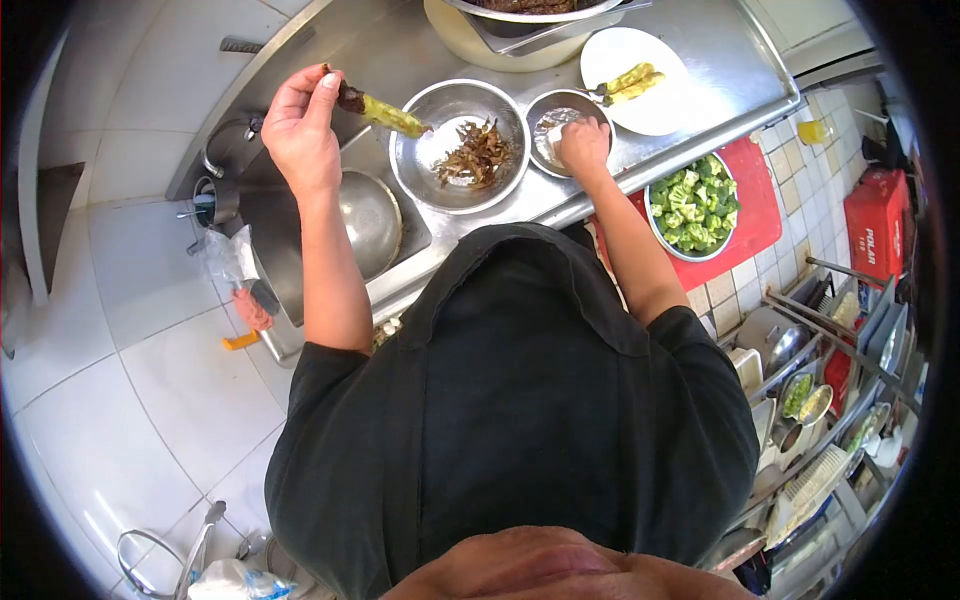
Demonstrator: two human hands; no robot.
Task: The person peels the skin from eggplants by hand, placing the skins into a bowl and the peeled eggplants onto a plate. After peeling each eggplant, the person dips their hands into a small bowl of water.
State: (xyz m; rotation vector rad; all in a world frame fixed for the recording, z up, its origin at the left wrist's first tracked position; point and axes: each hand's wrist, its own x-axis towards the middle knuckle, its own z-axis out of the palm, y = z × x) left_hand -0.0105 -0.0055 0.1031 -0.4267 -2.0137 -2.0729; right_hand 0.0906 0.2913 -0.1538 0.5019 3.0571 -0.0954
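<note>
My left hand (308,125) pinches the dark end of a long yellow-green peeled vegetable (385,113), whose tip reaches over the rim of a large metal bowl (432,187). Brown charred peelings (475,155) lie in that bowl. My right hand (583,145) dips into a smaller metal bowl (545,103) beside it; the fingertips are low inside, and whether they hold anything is hidden. On a white plate (655,110) to the right rest peeled yellow-green pieces (632,83).
Broccoli (693,208) fills a bowl on a red board (762,190) at the right. The sink (275,215) with a round metal pan (368,225) is at the left. A large pot (500,45) stands at the back, a crowded rack (835,345) at lower right.
</note>
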